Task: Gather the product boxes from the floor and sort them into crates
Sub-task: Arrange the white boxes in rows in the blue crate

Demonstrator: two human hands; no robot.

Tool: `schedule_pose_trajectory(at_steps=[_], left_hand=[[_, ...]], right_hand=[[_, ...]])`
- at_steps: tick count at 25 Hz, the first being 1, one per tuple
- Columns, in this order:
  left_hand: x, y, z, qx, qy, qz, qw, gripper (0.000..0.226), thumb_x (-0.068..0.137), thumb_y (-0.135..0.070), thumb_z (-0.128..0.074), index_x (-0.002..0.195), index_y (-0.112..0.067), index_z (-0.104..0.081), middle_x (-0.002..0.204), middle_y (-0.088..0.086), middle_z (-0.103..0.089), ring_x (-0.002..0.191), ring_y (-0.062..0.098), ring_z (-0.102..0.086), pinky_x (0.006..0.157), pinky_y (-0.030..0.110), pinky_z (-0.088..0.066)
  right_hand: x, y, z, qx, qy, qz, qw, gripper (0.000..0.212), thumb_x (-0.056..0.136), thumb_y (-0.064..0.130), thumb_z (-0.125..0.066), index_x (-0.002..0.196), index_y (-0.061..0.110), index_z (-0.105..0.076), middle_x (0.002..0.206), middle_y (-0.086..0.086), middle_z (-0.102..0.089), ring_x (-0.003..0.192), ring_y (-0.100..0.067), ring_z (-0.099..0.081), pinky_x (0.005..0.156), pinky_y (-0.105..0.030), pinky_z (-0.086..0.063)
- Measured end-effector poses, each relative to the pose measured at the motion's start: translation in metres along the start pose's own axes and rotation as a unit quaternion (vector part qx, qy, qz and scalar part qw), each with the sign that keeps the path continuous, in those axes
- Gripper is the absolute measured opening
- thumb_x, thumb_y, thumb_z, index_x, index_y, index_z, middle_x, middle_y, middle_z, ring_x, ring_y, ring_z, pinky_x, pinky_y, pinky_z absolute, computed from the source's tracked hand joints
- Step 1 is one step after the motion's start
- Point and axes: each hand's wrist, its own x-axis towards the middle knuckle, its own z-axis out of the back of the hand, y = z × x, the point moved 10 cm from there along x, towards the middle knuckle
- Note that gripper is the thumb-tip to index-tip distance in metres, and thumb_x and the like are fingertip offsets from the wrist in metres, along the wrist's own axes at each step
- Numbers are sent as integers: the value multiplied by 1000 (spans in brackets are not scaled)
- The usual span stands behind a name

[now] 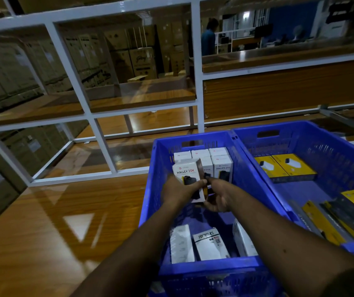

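Note:
Both my hands reach into the left blue crate (150,189). My left hand (179,189) grips a white box marked HALLEY 20K (187,174), held upright over the crate. My right hand (219,195) holds the same box from its right side and underneath, fingers curled. Behind it, several white boxes (221,162) stand in rows against the crate's far wall. More white boxes (209,245) lie near the crate's front wall. The right blue crate (343,151) holds yellow boxes (285,168) at the back and yellow and black boxes (343,219) at the front.
The crates sit on a glossy wooden floor (53,221). A white metal rack (98,129) with wooden shelves stands behind them. Cardboard cartons (141,63) are stacked beyond the rack, and a person (208,37) stands far back by desks.

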Motion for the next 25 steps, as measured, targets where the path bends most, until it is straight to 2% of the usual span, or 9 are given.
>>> schedule_pose_trajectory(at_steps=[3, 6, 10, 13, 16, 18, 21, 23, 25], left_hand=[[9, 21, 5, 89, -66, 56, 992, 91, 33, -84, -69, 100, -24, -56, 88, -5, -71, 78, 16, -71, 64, 35, -60], [23, 30, 9, 128, -97, 73, 984, 102, 25, -86, -64, 102, -19, -60, 100, 1, -72, 97, 22, -68, 73, 37, -60], [34, 32, 0, 127, -109, 99, 981, 96, 47, -55, -90, 120, -9, -49, 125, 11, -61, 125, 35, -50, 94, 44, -53], [47, 45, -3, 85, -135, 125, 979, 94, 51, -38, -93, 125, -4, -45, 129, 18, -59, 124, 37, -54, 94, 45, -53], [103, 92, -21, 66, -134, 121, 981, 117, 28, -63, -76, 128, -6, -51, 124, 16, -64, 111, 34, -63, 87, 47, -57], [158, 144, -41, 72, -151, 119, 979, 122, 20, -72, -61, 125, -11, -57, 116, 12, -69, 102, 31, -68, 79, 48, -60], [184, 171, -58, 84, -166, 102, 977, 117, 20, -77, -62, 120, -16, -61, 107, 5, -72, 93, 26, -72, 72, 44, -62], [188, 173, -66, 82, -162, 103, 978, 118, 20, -81, -64, 120, -18, -62, 105, 4, -72, 92, 24, -72, 71, 42, -62], [182, 162, -74, 76, -146, 113, 980, 122, 22, -81, -69, 123, -13, -59, 111, 9, -70, 96, 26, -71, 74, 44, -61]], right_hand=[[6, 18, 16, -117, -101, 69, 986, 44, 97, 47, -46, 111, 6, -58, 92, -17, -61, 71, -27, -57, 64, -35, -53], [-2, 38, 24, -360, -198, 123, 903, 38, 95, 30, -49, 119, 1, -56, 111, -22, -65, 88, -35, -67, 80, -44, -58], [-12, 23, -11, -533, -93, 136, 830, 36, 98, 26, -46, 127, 5, -53, 121, -20, -62, 93, -35, -66, 78, -39, -56], [-19, 13, -31, -595, -48, 143, 789, 42, 101, 30, -47, 131, 2, -54, 132, -18, -57, 116, -33, -58, 91, -37, -48], [-23, 6, -42, -606, -3, 136, 784, 44, 102, 32, -47, 134, 2, -51, 139, -17, -52, 125, -31, -51, 99, -34, -41], [-21, 4, -47, -634, 7, 144, 760, 46, 102, 33, -46, 132, -1, -53, 136, -19, -54, 124, -32, -52, 99, -34, -41], [-6, 1, -50, -657, 8, 141, 740, 41, 100, 30, -50, 125, 0, -57, 127, -18, -60, 105, -32, -59, 92, -37, -47], [9, -3, -49, -652, 3, 127, 747, 35, 97, 27, -53, 123, 3, -59, 115, -14, -62, 90, -27, -54, 89, -38, -47], [14, -4, -48, -638, 2, 125, 760, 37, 97, 30, -54, 123, 4, -60, 101, -10, -56, 88, -24, -51, 91, -39, -48]])
